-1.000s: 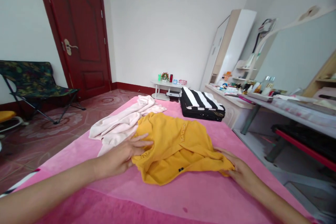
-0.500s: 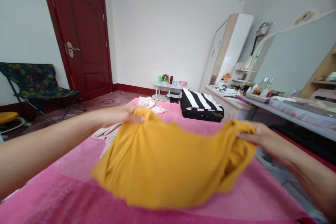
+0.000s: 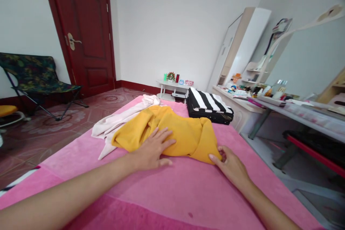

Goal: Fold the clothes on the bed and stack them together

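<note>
A mustard-yellow garment [image 3: 185,133], its exact kind unclear, lies loosely folded on the pink bed cover [image 3: 183,187]. My left hand [image 3: 155,149] rests on its near edge with fingers spread, gripping nothing. At the garment's near right corner, my right hand [image 3: 230,163] pinches the cloth between thumb and fingers. Partly under the yellow cloth, to its left, a pale pink garment [image 3: 115,124] is spread out with creases.
A black case [image 3: 208,115] with a black-and-white striped cloth [image 3: 208,100] on top sits at the bed's far right. A cluttered dressing table [image 3: 242,97] stands on the right. A folding chair [image 3: 37,75] is at left, near the red door [image 3: 83,32].
The yellow garment, held up by both hands before, now lies on the bed, farther from me. My left hand has let go and flattened on it; my right has come inward and down.
</note>
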Demonstrator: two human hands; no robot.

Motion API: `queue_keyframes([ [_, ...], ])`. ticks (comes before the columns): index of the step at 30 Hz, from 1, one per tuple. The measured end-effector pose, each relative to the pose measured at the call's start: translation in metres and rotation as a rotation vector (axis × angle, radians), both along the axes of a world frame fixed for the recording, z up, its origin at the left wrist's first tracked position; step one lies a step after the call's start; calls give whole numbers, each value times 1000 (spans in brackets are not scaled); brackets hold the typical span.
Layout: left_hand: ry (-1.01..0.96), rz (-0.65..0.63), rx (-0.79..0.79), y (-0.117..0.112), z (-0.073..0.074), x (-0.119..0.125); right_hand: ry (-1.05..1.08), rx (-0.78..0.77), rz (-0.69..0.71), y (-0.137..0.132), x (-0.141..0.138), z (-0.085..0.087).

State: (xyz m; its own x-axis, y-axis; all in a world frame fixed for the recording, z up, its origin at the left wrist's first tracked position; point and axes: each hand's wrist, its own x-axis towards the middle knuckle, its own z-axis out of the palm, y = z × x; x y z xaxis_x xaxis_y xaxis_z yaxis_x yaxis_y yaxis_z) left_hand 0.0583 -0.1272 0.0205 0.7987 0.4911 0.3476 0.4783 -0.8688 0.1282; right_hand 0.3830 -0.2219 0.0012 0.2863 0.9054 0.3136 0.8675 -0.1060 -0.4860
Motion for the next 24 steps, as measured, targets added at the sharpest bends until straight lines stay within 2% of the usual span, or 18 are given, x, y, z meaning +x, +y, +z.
queue_keyframes([
  [4,74,59,-10,11,-16,16,-24,23,52,6,-12,-1],
  [8,72,98,12,19,-23,21,219,-66,187,8,2,11],
  [11,72,88,18,18,-24,20,419,-184,273,4,23,38],
  [13,62,87,22,17,-25,19,473,-214,233,2,39,61],
  [15,48,91,28,17,-26,19,498,-185,125,4,55,81],
  [17,39,91,32,17,-27,19,522,-59,-25,11,69,97],
  [20,34,91,35,17,-28,18,597,344,-270,31,85,110],
  [22,32,88,37,17,-27,18,680,645,-389,48,91,111],
  [24,27,85,40,17,-27,18,724,878,-471,64,91,104],
])
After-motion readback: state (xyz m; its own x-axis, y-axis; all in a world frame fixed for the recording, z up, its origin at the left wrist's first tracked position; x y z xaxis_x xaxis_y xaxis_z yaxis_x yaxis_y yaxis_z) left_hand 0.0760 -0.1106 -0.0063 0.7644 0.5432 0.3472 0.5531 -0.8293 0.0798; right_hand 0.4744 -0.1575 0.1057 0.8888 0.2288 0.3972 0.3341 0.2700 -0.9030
